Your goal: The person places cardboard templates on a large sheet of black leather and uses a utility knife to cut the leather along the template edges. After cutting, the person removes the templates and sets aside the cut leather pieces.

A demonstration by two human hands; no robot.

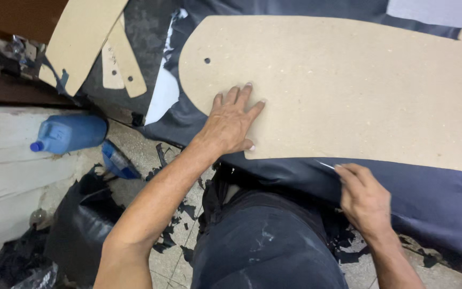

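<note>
Brown cardboard template lies on dark blue fabric; left hand presses it flat, fingers spread, while right hand pinches a thin silvery tool at its near edge. Blue plastic jug lies well apart on the floor.

Large template on fabric, frame centre-right; smaller templates upper left; bottle on floor, left.

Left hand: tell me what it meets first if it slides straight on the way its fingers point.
The left hand lies flat on the large cardboard template; straight on there is only more bare cardboard, no obstacle showing.
</note>
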